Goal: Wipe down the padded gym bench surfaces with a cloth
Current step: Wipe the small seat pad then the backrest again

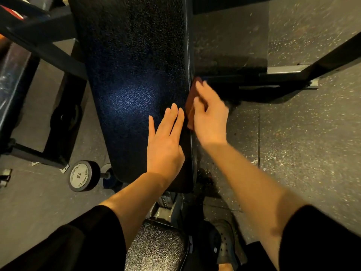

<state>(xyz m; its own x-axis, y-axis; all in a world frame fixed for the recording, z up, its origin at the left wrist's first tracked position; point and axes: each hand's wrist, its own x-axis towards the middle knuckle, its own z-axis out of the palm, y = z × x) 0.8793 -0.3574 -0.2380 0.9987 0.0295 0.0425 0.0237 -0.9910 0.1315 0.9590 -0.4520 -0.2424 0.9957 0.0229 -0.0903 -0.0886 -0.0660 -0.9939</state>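
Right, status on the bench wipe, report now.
Left hand flat on the back pad. Right hand presses the cloth against the pad's right edge. Dumbbell on floor, clear of it.

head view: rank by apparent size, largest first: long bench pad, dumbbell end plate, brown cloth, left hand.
1. Long bench pad, by far the largest.
2. Left hand.
3. Dumbbell end plate.
4. Brown cloth, but the right hand hides much of it, so its rank is unsure.
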